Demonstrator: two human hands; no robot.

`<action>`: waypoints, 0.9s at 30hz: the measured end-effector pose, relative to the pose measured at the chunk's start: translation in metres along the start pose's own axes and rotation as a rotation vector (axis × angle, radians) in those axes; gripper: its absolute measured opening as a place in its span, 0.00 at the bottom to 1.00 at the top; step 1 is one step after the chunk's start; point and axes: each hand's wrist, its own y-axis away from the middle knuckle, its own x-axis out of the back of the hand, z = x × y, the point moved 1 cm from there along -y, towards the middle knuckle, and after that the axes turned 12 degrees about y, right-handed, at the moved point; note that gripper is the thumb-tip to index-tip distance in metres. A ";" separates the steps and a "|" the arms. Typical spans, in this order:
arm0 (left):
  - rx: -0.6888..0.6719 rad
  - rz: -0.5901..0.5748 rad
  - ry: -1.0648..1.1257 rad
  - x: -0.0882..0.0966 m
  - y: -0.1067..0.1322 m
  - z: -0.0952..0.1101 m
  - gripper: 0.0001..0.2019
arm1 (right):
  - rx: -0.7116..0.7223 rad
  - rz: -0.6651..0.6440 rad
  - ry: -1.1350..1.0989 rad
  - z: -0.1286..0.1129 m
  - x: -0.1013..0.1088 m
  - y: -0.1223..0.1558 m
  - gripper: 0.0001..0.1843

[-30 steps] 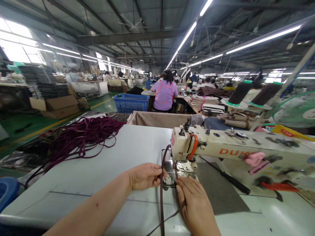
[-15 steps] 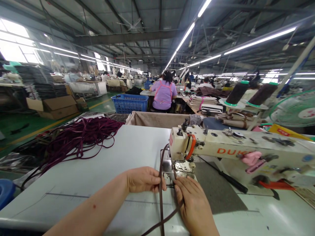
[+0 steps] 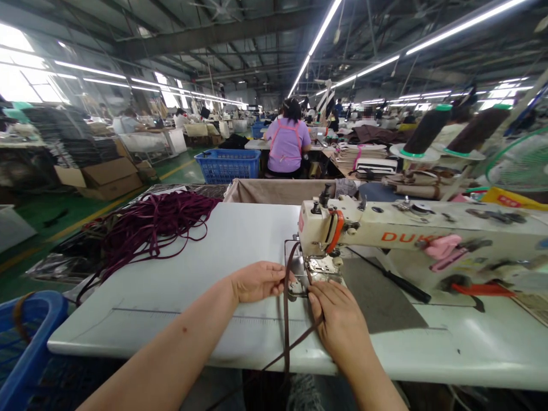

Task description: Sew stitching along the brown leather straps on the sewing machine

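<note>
A long narrow dark brown strap loops at the head of the sewing machine and hangs over the table's front edge. My left hand is closed lightly around its left run, fingertips showing just past it. On the machine bed, my right hand presses the other run, its fingers together and pointing toward the presser foot; that run comes out beneath the palm and crosses the left one. The metal needle plate lies between my hands. Where the strap meets the needle is hidden behind the machine head.
A heap of maroon straps lies at the table's left. A blue basket stands at the front left. Beyond the table are a fabric-lined bin and a seated person. Thread cones and a fan are at the right.
The camera view has tilted down and shifted, showing more of the front edge and the blue basket. Both hands stay at the strap by the machine, with little movement relative to it.
</note>
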 end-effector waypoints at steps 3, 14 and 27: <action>-0.033 0.048 0.019 0.002 -0.003 -0.001 0.19 | -0.002 0.000 -0.001 -0.001 0.000 0.000 0.17; -0.030 0.023 -0.013 0.000 -0.001 -0.001 0.22 | 0.010 0.035 0.020 -0.002 0.004 -0.003 0.19; -0.039 0.005 -0.023 0.005 -0.002 -0.003 0.20 | 0.030 0.023 0.031 -0.001 0.004 -0.003 0.18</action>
